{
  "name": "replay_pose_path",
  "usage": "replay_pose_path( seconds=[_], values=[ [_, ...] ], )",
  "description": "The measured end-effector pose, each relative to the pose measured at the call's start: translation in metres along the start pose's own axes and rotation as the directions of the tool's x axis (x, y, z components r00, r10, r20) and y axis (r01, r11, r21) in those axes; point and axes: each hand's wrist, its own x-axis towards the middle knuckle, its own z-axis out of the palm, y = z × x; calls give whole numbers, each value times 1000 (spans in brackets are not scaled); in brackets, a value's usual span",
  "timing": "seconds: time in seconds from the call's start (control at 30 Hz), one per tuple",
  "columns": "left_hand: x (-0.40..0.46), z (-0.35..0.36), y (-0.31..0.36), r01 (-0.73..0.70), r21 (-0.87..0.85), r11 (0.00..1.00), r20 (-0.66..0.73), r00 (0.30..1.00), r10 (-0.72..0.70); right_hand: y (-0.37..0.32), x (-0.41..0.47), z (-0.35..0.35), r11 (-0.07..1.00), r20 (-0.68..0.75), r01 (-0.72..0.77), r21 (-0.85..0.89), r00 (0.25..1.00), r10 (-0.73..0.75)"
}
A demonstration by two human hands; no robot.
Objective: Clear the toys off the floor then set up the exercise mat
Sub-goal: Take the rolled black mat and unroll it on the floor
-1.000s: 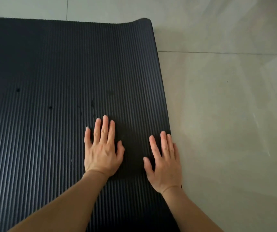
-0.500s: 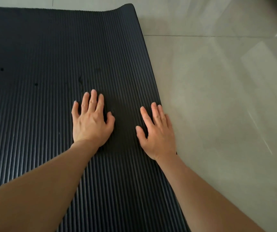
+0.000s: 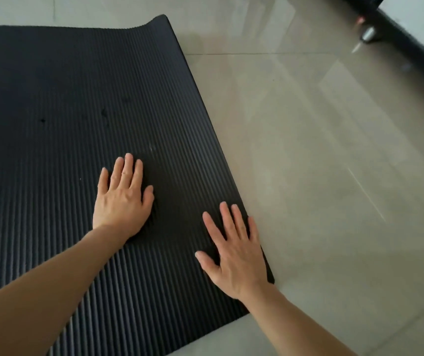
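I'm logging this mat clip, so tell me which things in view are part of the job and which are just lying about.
Part of the job:
exercise mat, unrolled on the floor
left hand, flat on the mat
right hand, flat by the mat's right edge

Just lying about:
dark furniture base, far right
small blurred silver object beside it

A home — glossy tiled floor [image 3: 321, 176], exercise mat [image 3: 64, 111].

Both forearms are bare, with no sleeves; the left hand [image 3: 123, 199] and right hand [image 3: 234, 255] wear no gloves.
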Motion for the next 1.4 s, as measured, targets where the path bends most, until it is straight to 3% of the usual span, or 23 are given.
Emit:
replay_pose_path(
  seconds=[0.13,0.33,0.47,0.6,0.67,0.77,0.83,0.97,1.2,1.4],
  values=[
    [-64,13,0,-97,45,994,-10,995,98,-1,-3,1,1000,36,-6,21,999,5],
    [-113,17,-15,-267,159,950,88,963,256,0,-4,-5,998,95,25,66,995,-31],
    [-116,9,-27,-320,173,931,146,944,297,-4,-31,1,996,83,-66,57,995,61],
    [-146,1,-55,-330,135,934,197,933,301,3,-65,9,993,88,-59,105,995,50],
    [-161,-10,-72,-256,48,965,144,958,247,1,-68,4,969,72,-62,240,996,46],
    [-164,-38,-92,9,-112,994,170,985,10,-9,-63,-15,906,-29,-102,411,992,125],
    [-157,-63,-100,173,-209,962,122,981,-150,-18,-54,-30,891,-80,-86,445,988,135],
    [-155,-120,-108,348,-395,850,24,929,-369,-33,-43,-72,891,-66,-43,452,994,82],
    [-212,-251,-86,481,-424,768,167,875,-455,-48,-91,-199,870,161,-133,475,985,63],
    [-264,-369,-54,588,-434,682,282,808,-517,-49,-136,-331,856,213,-202,477,971,111]
  ],
)
